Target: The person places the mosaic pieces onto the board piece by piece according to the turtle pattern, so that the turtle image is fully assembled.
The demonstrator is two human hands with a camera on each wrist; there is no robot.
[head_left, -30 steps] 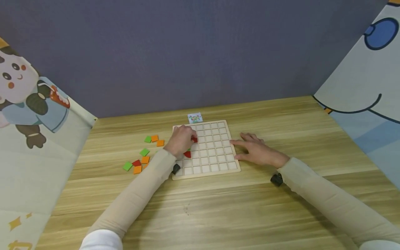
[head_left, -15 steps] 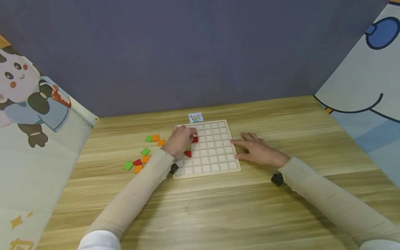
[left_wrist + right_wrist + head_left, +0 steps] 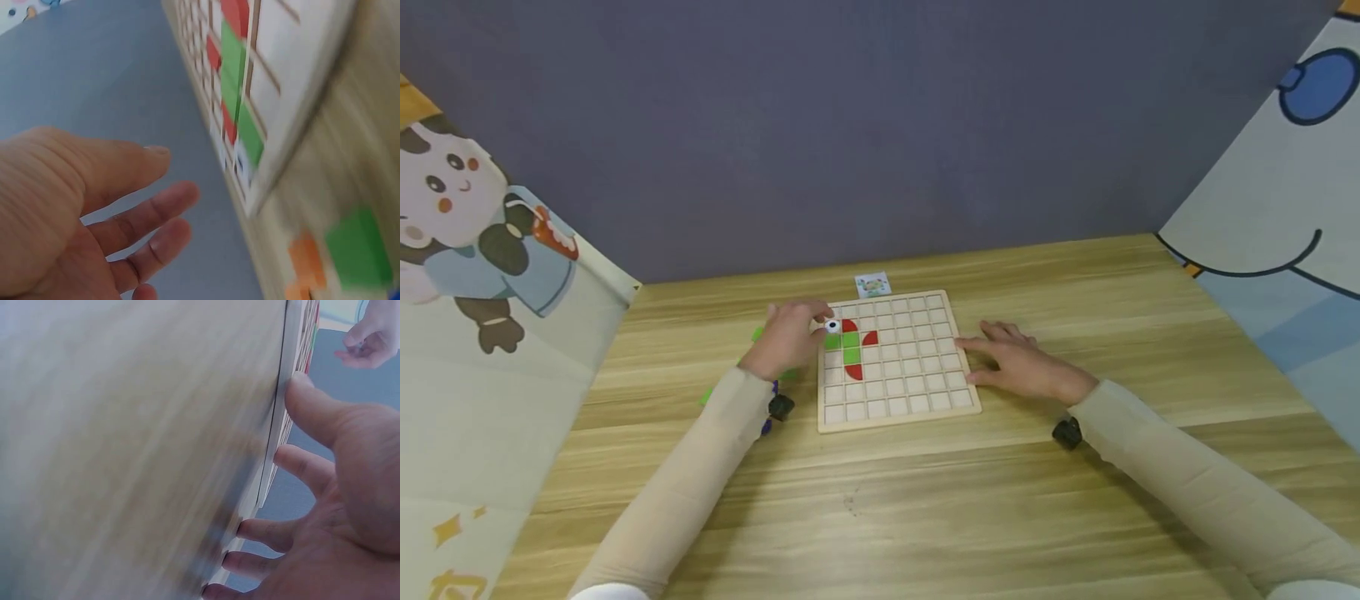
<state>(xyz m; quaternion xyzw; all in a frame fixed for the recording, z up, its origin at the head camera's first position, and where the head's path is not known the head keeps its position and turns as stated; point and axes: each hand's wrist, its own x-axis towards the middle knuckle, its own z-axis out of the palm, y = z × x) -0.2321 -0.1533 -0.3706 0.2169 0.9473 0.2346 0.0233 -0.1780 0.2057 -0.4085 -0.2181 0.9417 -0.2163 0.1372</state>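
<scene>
A wooden grid board (image 3: pixel 917 385) lies on the table. Green squares (image 3: pixel 851 348), red quarter-round tiles (image 3: pixel 870 337) and a white tile with an eye (image 3: pixel 832 326) sit in its left cells. My left hand (image 3: pixel 786 340) is over the board's upper left edge. In the left wrist view, thumb and fingers of the left hand (image 3: pixel 94 206) are apart with nothing between them. My right hand (image 3: pixel 1018 364) is spread at the board's right side, thumb and fingertips touching its edge; the right wrist view shows the right hand (image 3: pixel 337 512) holding nothing.
Behind the board lies a small printed card (image 3: pixel 872 285). Loose green (image 3: pixel 359 250) and orange (image 3: pixel 306 259) tiles lie left of the board, mostly hidden by the left arm in the head view. A dark blue piece (image 3: pixel 767 427) shows beside the left wrist. A dark wall (image 3: pixel 880 150) stands behind.
My left hand has drawn back leftward from the red tile near the middle cells, uncovering the eye tile, the green squares and the red tiles. The right hand stays at the board's edge.
</scene>
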